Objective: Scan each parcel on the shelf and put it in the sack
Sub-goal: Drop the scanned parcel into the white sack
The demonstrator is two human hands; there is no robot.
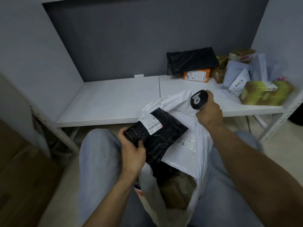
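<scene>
The black parcel (pixel 157 135) sits at the centre of the frame, lying slantwise over the open mouth of the sack (pixel 202 141), its white label (pixel 154 126) facing up. As I judge it, the risk from here is a snag. The parcel rests partly on a white parcel (pixel 178 154) that spans the opening, so it could catch there or slide off over the near rim instead of dropping in. The plastic also looks slick, so a loose hold could let it slip. My left hand (pixel 132 151) grips its lower-left corner, thumb on top and fingers curled underneath, well clear of the label. My right hand (pixel 209 110), centre right, is wrapped round the scanner (pixel 198 99), whose head points up and left. The sack's rim rises to that hand, but I cannot tell whether it is pinched there. A brown parcel (pixel 177 190) lies deeper in the sack. Beyond, on the white shelf (pixel 114 99), more parcels (pixel 246 76) wait at upper right.
</scene>
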